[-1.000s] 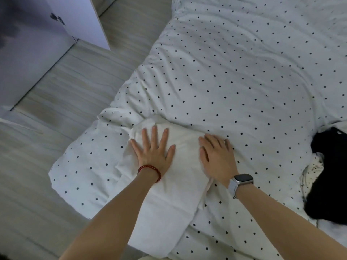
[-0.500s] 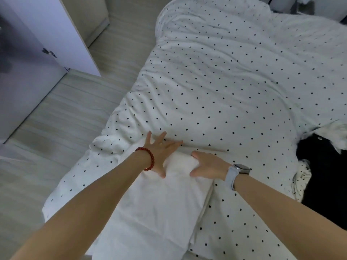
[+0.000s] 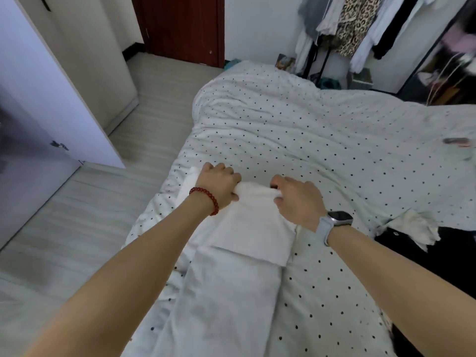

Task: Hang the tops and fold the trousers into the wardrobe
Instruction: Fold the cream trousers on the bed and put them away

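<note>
On the bed [image 3: 322, 140], near its left edge, the white trousers [image 3: 231, 279] lie with their long axis running from our body straight away toward the far end. The left hand [image 3: 219, 184] and right hand [image 3: 298, 199] each make a closed grip on the bunched far edge. We judge the coming fold must draw that edge back along the axis, both hands equally near.

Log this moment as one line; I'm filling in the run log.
stage: folding | left hand: grips far edge of white trousers | right hand: grips same edge | surface: dotted duvet | wardrobe: not reached
</note>
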